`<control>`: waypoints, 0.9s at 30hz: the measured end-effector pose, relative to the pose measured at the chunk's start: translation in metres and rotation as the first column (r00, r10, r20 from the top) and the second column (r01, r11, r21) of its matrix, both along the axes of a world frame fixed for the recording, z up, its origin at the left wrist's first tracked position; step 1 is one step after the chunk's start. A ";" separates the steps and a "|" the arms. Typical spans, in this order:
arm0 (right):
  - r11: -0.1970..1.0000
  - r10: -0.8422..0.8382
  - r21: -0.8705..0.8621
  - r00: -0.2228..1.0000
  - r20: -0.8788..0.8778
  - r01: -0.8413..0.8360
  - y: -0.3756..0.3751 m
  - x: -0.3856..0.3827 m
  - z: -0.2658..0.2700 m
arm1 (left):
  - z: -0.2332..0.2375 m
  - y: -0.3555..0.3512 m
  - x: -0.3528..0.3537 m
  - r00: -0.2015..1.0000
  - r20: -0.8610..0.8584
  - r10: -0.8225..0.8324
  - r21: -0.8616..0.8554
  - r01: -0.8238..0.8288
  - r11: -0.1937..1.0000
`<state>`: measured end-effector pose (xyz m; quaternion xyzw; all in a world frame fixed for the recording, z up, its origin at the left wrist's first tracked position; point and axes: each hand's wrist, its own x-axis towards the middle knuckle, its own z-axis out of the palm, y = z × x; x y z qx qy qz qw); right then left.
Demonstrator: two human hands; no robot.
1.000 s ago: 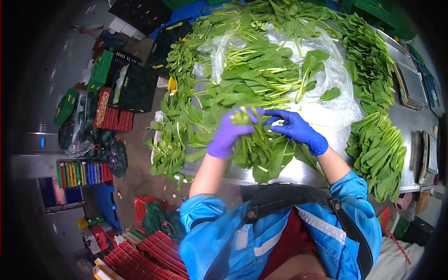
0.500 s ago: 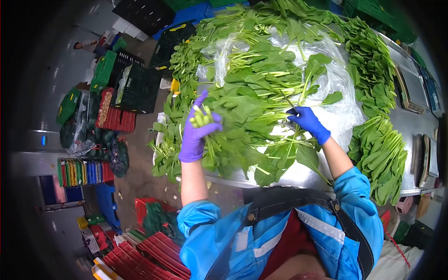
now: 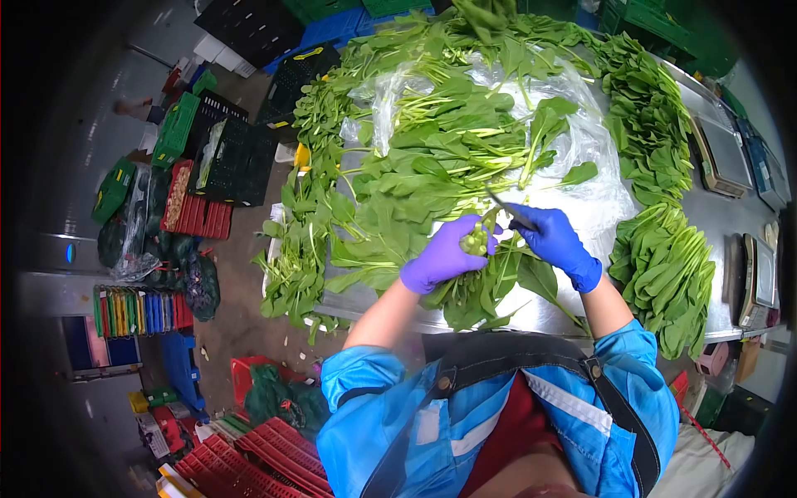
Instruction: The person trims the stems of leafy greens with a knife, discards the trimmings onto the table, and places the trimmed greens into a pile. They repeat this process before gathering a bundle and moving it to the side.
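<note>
My metal tabletop [image 3: 721, 228] is heaped with loose leafy greens [image 3: 444, 170], some lying over a crumpled clear plastic sheet [image 3: 613, 192]. On its right side, an upper row of greens [image 3: 652, 112] and a lower row of greens [image 3: 664, 274] lie closely overlapped, with flat-topped devices [image 3: 724, 153] beyond them. To my left, past the tabletop's edge, a black crate [image 3: 237, 162] and a red crate [image 3: 195, 207] stand close together above the floor [image 3: 249, 278], and red slatted trays [image 3: 266, 456] are down near my left side. Both my forearms reach forward and lean inward, sleeves pushed up toward the elbows, gloves on. My left hand [image 3: 447, 255] is curled around a bunch of greens [image 3: 475, 241], the pale stem ends facing up between fingers and thumb, the leaves hanging below over the near part of the tabletop. My right hand [image 3: 554, 239], just beside it, is closed on a small knife [image 3: 508, 207], its blade pointing up and to the left, close to the stem ends.
</note>
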<state>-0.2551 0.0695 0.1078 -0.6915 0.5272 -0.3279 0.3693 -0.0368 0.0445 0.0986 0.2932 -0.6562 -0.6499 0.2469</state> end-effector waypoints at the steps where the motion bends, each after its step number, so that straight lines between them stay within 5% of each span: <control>1: 0.995 0.063 -0.075 0.996 -0.058 -0.067 0.002 0.000 -0.007 | 0.004 0.001 0.001 1.000 -0.002 0.020 0.016 -0.020 1.000; 5: 0.986 0.150 -0.021 0.942 -0.300 -0.163 -0.001 0.005 -0.024 | 0.018 0.010 0.000 0.998 0.062 -0.004 0.013 0.003 1.000; 7: 0.983 0.173 -0.020 0.953 -0.249 -0.183 -0.005 0.000 -0.027 | 0.013 0.009 0.006 0.999 0.048 0.015 -0.180 -0.006 0.984; 9: 0.945 0.197 0.281 0.977 -0.079 -0.167 -0.007 -0.008 -0.030 | 0.015 0.007 0.012 0.992 0.123 0.033 -0.281 0.003 0.960; 10: 0.945 0.199 0.280 0.977 -0.081 -0.169 -0.009 -0.007 -0.030 | 0.018 0.005 0.013 0.980 0.192 0.059 -0.380 0.019 0.925; 13: 0.961 0.166 0.244 0.977 -0.131 -0.131 -0.005 -0.004 -0.030 | 0.019 0.009 0.011 0.996 0.048 0.077 -0.126 -0.071 0.990; 17: 0.996 0.085 0.054 0.961 -0.264 -0.073 -0.010 -0.013 -0.043 | 0.021 0.004 0.015 0.996 0.085 0.032 -0.156 -0.018 0.988; 19: 0.999 0.036 0.025 0.946 -0.321 -0.030 -0.011 -0.017 -0.051 | 0.025 0.003 0.021 0.985 -0.116 0.127 -0.021 -0.131 0.991; 21: 0.962 0.014 0.272 1.000 -0.024 -0.007 -0.003 -0.019 -0.044 | 0.027 -0.001 0.020 0.992 -0.064 0.110 -0.129 -0.118 0.985; 23: 0.956 0.067 0.271 0.985 0.161 -0.109 0.002 -0.001 0.002 | 0.027 0.005 0.015 0.995 -0.007 0.098 -0.219 -0.097 0.971; 25: 0.967 0.035 0.212 0.902 0.429 -0.139 0.004 0.021 -0.014 | 0.027 0.010 0.004 0.981 0.178 0.074 -0.141 -0.049 0.989; 27: 0.981 0.016 0.176 0.938 0.347 -0.082 0.001 0.018 -0.006 | 0.024 0.007 0.006 0.965 0.252 0.070 -0.201 -0.019 0.979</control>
